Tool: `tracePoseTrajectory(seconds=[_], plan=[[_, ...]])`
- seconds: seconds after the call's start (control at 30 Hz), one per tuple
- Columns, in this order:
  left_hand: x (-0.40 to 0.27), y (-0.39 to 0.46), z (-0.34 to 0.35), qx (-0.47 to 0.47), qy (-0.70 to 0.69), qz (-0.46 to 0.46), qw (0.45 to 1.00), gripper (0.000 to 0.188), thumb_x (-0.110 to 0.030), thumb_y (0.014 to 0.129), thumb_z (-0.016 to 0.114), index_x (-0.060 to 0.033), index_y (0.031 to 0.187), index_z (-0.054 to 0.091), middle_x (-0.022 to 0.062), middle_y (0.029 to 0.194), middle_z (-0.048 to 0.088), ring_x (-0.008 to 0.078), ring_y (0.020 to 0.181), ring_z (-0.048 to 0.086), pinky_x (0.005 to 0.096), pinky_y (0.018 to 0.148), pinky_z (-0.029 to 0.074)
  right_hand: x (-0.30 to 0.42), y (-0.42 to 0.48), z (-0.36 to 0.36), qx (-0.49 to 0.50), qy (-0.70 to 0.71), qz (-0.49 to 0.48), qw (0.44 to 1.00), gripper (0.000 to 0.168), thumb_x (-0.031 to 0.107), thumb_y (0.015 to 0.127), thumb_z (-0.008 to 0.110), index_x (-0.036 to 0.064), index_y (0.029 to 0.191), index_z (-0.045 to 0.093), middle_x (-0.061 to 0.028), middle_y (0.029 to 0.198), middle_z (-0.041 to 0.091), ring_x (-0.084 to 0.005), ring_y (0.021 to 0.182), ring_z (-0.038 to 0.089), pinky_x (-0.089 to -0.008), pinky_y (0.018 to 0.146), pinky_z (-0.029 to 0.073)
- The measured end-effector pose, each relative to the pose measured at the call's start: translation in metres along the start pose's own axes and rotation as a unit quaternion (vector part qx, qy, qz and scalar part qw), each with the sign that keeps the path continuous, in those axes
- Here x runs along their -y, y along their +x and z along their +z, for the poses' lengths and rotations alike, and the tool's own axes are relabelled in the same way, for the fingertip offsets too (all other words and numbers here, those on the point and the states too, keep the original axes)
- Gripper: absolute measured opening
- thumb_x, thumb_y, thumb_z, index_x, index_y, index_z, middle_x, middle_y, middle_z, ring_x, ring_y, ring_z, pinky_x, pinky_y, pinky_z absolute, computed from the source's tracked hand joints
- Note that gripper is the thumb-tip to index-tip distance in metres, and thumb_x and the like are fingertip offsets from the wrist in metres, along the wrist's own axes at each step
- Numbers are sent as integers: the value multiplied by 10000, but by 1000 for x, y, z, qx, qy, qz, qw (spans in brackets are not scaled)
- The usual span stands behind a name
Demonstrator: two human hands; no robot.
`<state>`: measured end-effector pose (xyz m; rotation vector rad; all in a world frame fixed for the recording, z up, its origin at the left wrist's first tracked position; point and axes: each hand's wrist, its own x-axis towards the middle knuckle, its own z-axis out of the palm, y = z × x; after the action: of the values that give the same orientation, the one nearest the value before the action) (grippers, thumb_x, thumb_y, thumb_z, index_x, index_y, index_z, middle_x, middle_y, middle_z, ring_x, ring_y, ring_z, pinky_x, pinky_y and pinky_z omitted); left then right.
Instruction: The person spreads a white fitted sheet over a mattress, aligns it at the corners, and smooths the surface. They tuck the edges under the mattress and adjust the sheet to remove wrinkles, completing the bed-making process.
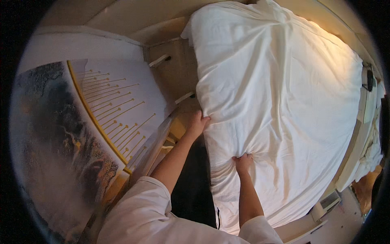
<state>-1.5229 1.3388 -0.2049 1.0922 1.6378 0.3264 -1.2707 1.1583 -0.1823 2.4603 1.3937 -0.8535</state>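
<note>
A white duvet or bedsheet (307, 109) covers the bed before me, with long creases running from its far end towards the middle. At the left edge of the bed, my left hand (197, 125) pinches the border of the cloth between thumb and fingers. Nearer to me, my right hand (243, 162) clutches a bunch of the same cloth, and folds fan out around its fingers. The fingertips of both hands are partly hidden in the fabric. On the near side, the cloth hangs in gathered wrinkles.
A wall with a dark abstract picture (61, 122) and yellow pin-like lines (118, 116) stands close on my left. Beige cabinets with white handles (184, 98) are beyond it. A pale ledge (350, 155) runs along the bed's right side, with white bedding (370, 158) beyond.
</note>
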Motion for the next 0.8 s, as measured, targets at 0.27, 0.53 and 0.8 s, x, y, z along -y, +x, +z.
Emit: tracePoseTrajectory(seconds=[0.27,0.53,0.8], plan=[[12,-44,2,42,-176,-54,982,248,-166,818,683,10,824,508,117,758,590,204,728,592,343,670,480,12,-51,-33,22,95,-161,982,471,306,611,838,16,796,518,-190,940,505,-403,912,468,-500,793,393],[46,-54,19,-22,-247,25,969,209,-104,853,632,-13,786,456,85,692,489,172,645,476,323,616,424,47,-103,9,-6,150,-187,971,193,15,730,639,8,674,455,-174,806,473,-375,789,469,-445,673,397],[67,-46,-12,-98,-145,16,984,155,-143,875,619,-10,900,545,55,790,572,149,720,539,304,673,452,69,-123,25,156,337,-173,912,149,1,787,605,14,730,467,-68,730,420,-175,705,479,-278,651,431]])
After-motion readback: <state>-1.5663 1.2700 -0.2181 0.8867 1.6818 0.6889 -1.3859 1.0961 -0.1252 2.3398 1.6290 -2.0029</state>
